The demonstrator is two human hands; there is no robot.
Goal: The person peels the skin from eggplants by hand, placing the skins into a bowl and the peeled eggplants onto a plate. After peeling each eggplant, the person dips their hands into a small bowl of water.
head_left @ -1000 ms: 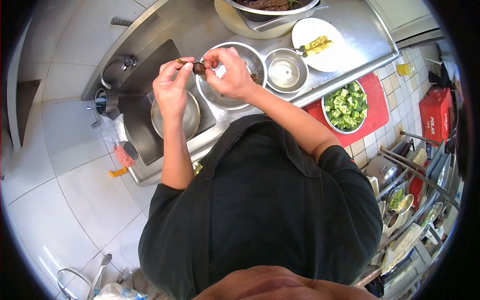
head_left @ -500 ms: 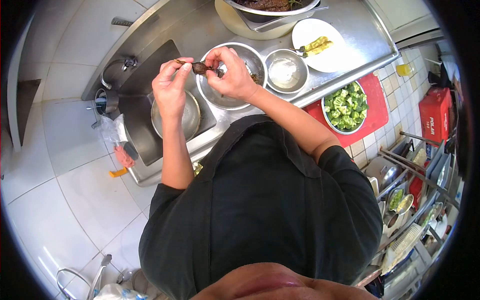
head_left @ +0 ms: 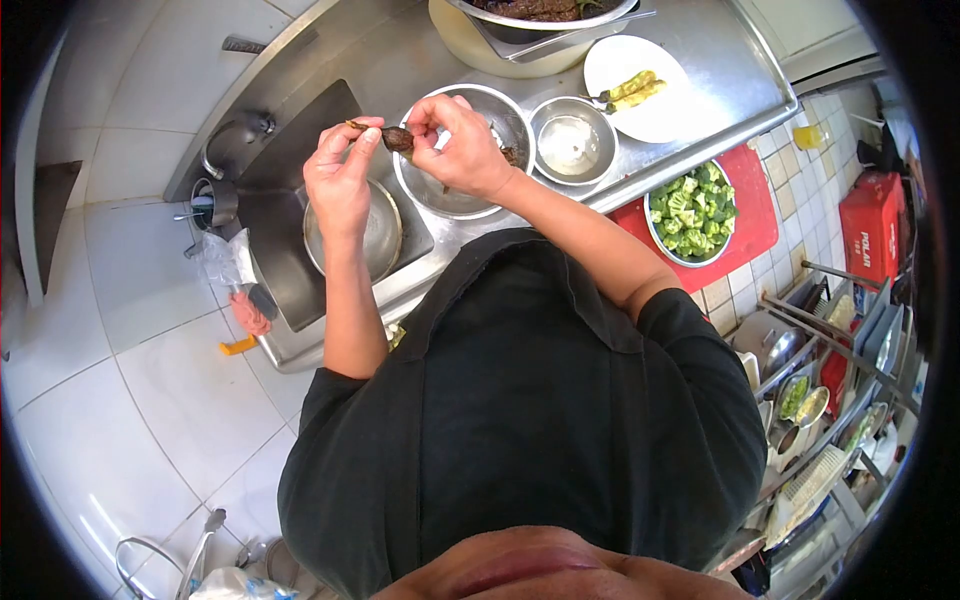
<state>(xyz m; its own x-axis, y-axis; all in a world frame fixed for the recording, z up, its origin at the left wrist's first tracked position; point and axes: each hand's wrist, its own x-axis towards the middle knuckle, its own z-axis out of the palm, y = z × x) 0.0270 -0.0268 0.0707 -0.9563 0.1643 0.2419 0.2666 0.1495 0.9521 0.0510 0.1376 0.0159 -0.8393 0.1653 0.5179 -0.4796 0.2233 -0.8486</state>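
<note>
A dark, wrinkled pepper-like piece (head_left: 397,139) is stretched between my two hands, over the left rim of a metal bowl (head_left: 410,190). My left hand (head_left: 340,180) pinches its thin stem end. At its other end, the fingers of my right hand (head_left: 460,148) are closed on it, above the bowl. Some dark bits show inside the bowl, partly hidden by my right hand. A smaller metal bowl (head_left: 572,141) with whitish contents stands just to the right. Beyond it, a white plate (head_left: 650,115) holds yellow-green peppers (head_left: 636,90).
On the left, a round pan (head_left: 380,225) lies in the sink (head_left: 280,225) below the faucet (head_left: 225,135). A large pot (head_left: 455,40) stands at the back. Broccoli in a bowl (head_left: 692,215) rests on a red board (head_left: 755,200). Shelves (head_left: 840,350) stand at right.
My right fingers have shifted slightly on the dark piece, and less of its right end shows. My left hand holds nearly the same place.
</note>
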